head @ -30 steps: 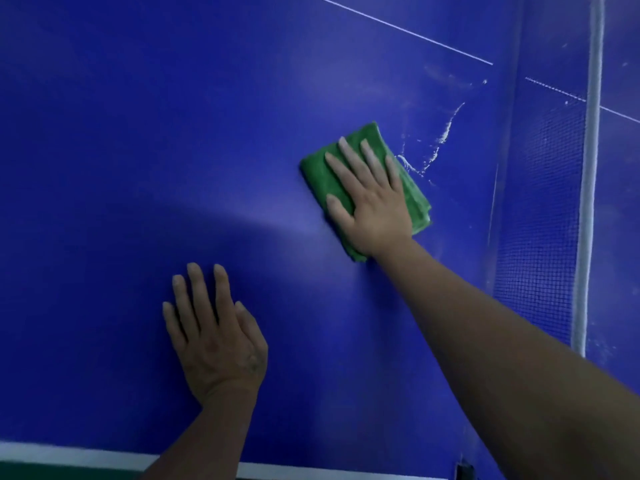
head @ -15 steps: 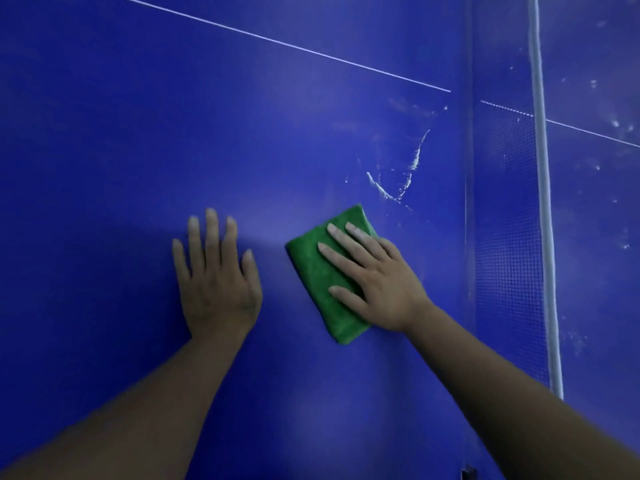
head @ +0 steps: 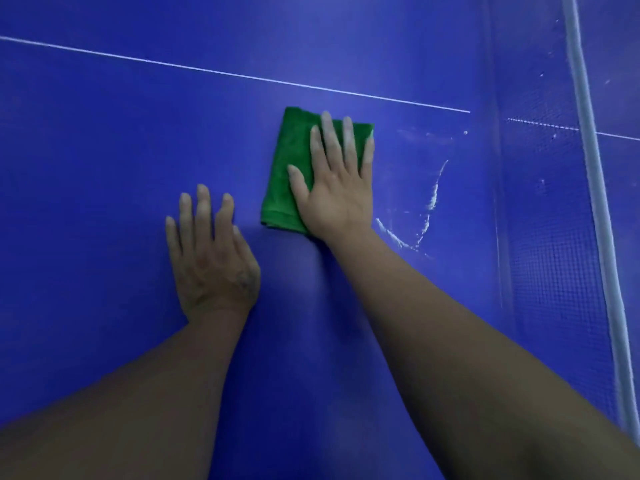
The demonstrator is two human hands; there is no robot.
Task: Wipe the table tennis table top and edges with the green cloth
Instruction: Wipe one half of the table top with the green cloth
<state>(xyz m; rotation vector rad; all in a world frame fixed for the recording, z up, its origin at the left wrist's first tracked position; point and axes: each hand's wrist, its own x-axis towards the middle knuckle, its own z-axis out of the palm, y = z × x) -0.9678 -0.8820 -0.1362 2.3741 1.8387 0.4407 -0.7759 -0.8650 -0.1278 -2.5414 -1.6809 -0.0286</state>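
The folded green cloth (head: 289,168) lies flat on the blue table tennis table top (head: 104,168), just this side of the white centre line (head: 242,76). My right hand (head: 337,181) presses on the cloth with straight, spread fingers and covers its right half. My left hand (head: 211,258) rests flat on the bare table, fingers straight, a little to the left of and nearer than the cloth. A curved streak of white residue (head: 427,209) sits on the surface to the right of my right hand.
The net (head: 554,271) with its white top band (head: 602,244) runs along the right side. Beyond it is the other half of the table (head: 620,64), speckled with white marks.
My right hand has slid the cloth away from me, toward the white line, and turned it more upright. My left hand stays flat on the table in about the same place.
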